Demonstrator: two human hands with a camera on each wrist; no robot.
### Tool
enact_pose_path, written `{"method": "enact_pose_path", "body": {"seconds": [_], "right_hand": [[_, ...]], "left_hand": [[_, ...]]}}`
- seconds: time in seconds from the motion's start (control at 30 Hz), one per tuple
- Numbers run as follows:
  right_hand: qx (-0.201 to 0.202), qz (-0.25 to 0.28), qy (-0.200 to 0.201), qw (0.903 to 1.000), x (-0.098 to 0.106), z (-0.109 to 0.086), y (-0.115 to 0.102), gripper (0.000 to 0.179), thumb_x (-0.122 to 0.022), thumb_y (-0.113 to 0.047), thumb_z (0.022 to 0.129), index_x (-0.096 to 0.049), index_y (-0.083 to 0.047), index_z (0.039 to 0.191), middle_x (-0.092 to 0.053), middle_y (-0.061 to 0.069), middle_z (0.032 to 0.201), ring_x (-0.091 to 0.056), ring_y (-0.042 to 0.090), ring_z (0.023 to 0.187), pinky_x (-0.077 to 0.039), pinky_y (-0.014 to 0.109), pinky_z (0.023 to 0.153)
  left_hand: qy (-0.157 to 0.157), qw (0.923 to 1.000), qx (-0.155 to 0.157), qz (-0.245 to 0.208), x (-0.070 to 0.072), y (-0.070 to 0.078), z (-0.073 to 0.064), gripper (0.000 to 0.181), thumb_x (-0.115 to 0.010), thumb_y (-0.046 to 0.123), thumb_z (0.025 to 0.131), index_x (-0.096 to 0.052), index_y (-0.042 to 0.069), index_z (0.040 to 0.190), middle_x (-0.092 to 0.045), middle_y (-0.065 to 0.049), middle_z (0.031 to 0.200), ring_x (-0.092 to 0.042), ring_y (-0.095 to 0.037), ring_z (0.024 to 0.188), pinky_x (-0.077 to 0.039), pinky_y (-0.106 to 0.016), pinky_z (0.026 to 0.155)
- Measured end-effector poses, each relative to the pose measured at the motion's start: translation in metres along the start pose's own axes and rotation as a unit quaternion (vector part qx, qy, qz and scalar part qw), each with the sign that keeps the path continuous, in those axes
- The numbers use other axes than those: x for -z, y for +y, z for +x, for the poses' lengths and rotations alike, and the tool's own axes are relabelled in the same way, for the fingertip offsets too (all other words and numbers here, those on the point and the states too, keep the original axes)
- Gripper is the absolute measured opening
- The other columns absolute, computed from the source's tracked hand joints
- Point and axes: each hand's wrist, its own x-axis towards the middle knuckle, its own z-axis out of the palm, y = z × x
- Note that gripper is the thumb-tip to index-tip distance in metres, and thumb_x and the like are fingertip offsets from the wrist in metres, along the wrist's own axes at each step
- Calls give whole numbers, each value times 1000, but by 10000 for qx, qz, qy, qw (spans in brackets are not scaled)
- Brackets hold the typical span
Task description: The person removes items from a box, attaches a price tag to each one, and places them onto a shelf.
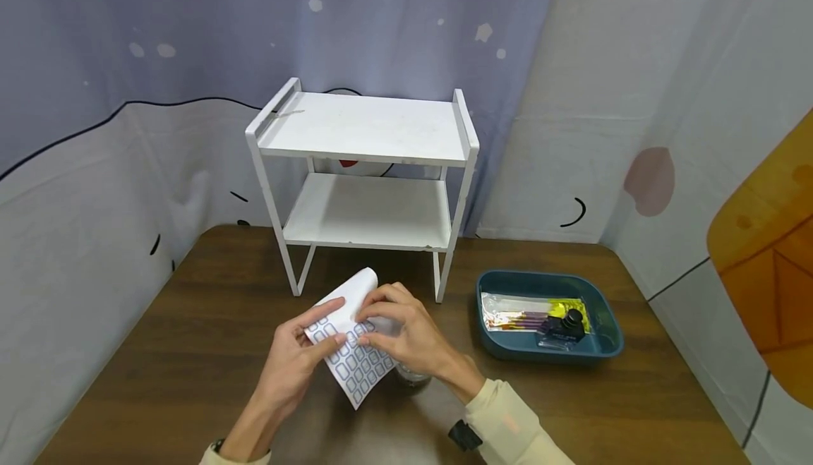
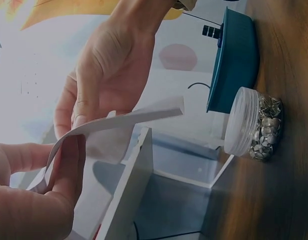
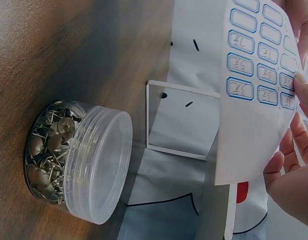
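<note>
A white sheet of blue-bordered label stickers (image 1: 358, 366) is held up above the table, its top part curling over. At its left edge, my left hand (image 1: 295, 352) grips it between thumb and fingers. My right hand (image 1: 406, 331) pinches at the sheet's upper middle with curled fingers; whether a single label is lifted there is too small to tell. In the right wrist view several labels bear faint grey marks. Below the hands stands a clear lidded jar (image 3: 98, 165) of metal thumbtacks (image 3: 48, 155), which neither hand touches.
A white two-tier shelf (image 1: 368, 126) stands at the back of the wooden table (image 1: 171, 366). To the right sits a blue tray (image 1: 546, 356) holding a clear packet of thin brushes (image 1: 517, 313) and a small black bottle (image 1: 568, 325). Patterned curtains (image 1: 394, 20) hang behind.
</note>
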Motion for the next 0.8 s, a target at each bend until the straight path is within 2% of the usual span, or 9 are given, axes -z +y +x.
{"method": "enact_pose_path", "body": {"seconds": [0.17, 0.33, 0.6, 0.8], "right_hand": [[144, -60, -24, 9999, -1, 0, 0, 21, -84, -10, 78, -76, -9, 97, -67, 3, 104, -55, 16, 98, -46, 26, 88], [92, -128, -194, 9997, -1, 1, 0, 19, -82, -8, 79, -73, -9, 96, -67, 2, 102, -54, 15, 98, -46, 25, 87], [-123, -307, -603, 9976, 1, 2, -4, 20, -82, -7, 79, -67, -9, 93, -60, 1, 96, -51, 14, 95, -45, 26, 87], [-107, -334, -668, 9971, 1, 2, -3, 20, -82, -7, 79, -67, -8, 93, -61, 1, 94, -51, 14, 93, -45, 25, 86]], "left_hand": [[-76, 9999, 69, 71, 1, 0, 1, 56, -63, -14, 83, -50, -13, 137, -57, -26, 129, -68, -11, 96, -57, -24, 81], [-129, 9997, 136, 144, 2, -1, 2, 56, -63, -13, 84, -50, -13, 138, -59, -28, 126, -68, -11, 94, -57, -24, 79], [-277, 9985, 390, 283, 3, -3, 3, 55, -62, -11, 85, -49, -12, 139, -68, -21, 112, -68, -10, 89, -57, -24, 76], [-295, 9978, 474, 343, 3, -2, 4, 54, -62, -11, 85, -50, -12, 138, -68, -19, 109, -68, -11, 87, -56, -24, 76]]}}
